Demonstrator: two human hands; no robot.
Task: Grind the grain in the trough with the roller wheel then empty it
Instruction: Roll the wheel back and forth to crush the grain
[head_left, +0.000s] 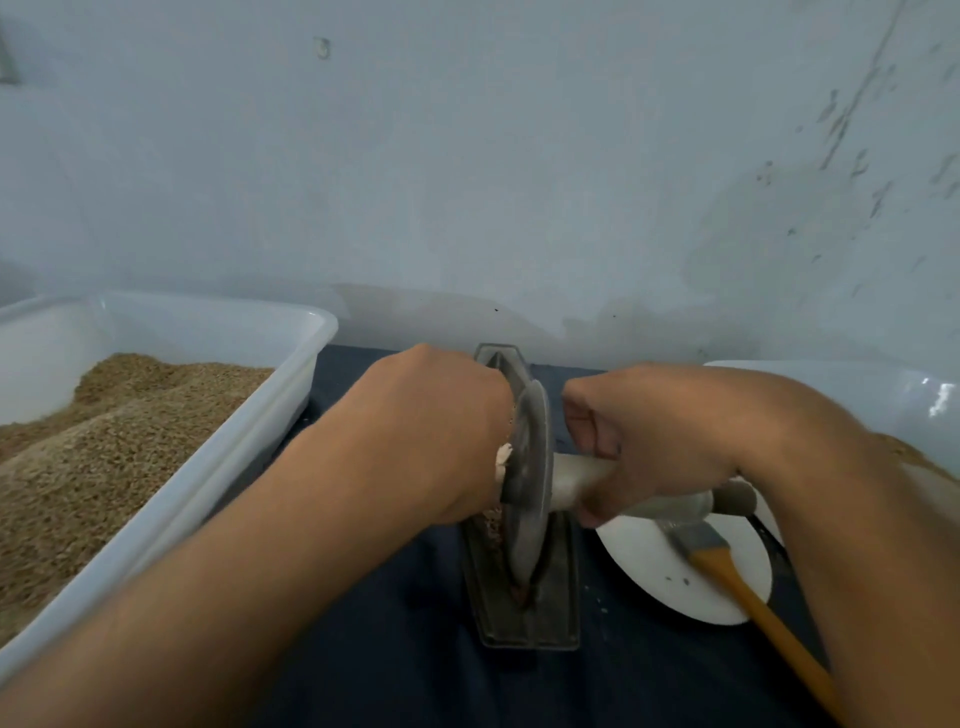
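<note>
A dark metal boat-shaped trough (563, 597) lies lengthwise on the dark cloth in the middle. The grey roller wheel (530, 483) stands upright in its groove, with a little grain (491, 525) visible beside the wheel's left face. My left hand (436, 431) grips the axle handle on the wheel's left side; only a pale stub of that handle shows. My right hand (654, 452) grips the pale wooden axle handle (576, 480) on the right side. Most of the trough's inside is hidden by the wheel and my hands.
A large white plastic tub (218, 457) heaped with brown grain stands at the left. To the right are a white plate (654, 566) with a wooden-handled brush (748, 597) lying on it, and another white tub (883, 395) holding grain. A pale wall rises close behind.
</note>
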